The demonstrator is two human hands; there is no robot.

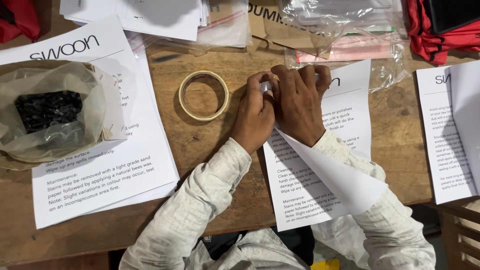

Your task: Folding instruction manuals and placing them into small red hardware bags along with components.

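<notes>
Sheet: a white printed sheet of paper (320, 170) is lying flat on the wooden tabletop (200, 145), its long side running away from the person.
Print: black paragraphs are showing on the open lower half.
Fold: the right lower corner is curling up and over, its blank white back showing.
Top edge: both hands are pressing on it and covering it.
</notes>
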